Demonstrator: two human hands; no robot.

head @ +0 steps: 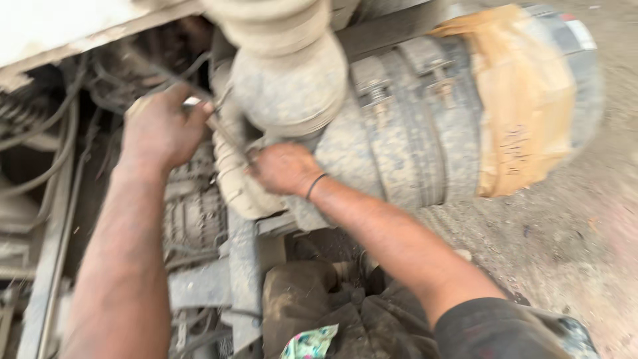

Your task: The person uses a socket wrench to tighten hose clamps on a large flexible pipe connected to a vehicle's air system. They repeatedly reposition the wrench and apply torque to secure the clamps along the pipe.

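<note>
Left hand (pixel 159 129): fingers clamped on the handle end of a slim metal tool (pixel 216 126), upper left of frame.
Right hand (pixel 284 167): fingers curled together at the tool's tip, centre frame, against a dusty hose joint (pixel 236 179).
Technique: steady the tip with the right hand; turn slowly, since the grimy surfaces look slippery.
Wrapping: tan paper sheet (pixel 525 100), crumpled, covers the ribbed grey tank (pixel 412 139) at upper right; faint dark markings.

Left hand (pixel 161 129) gripping metal tool (pixel 216 123), right hand (pixel 284 167) at its tip
</note>
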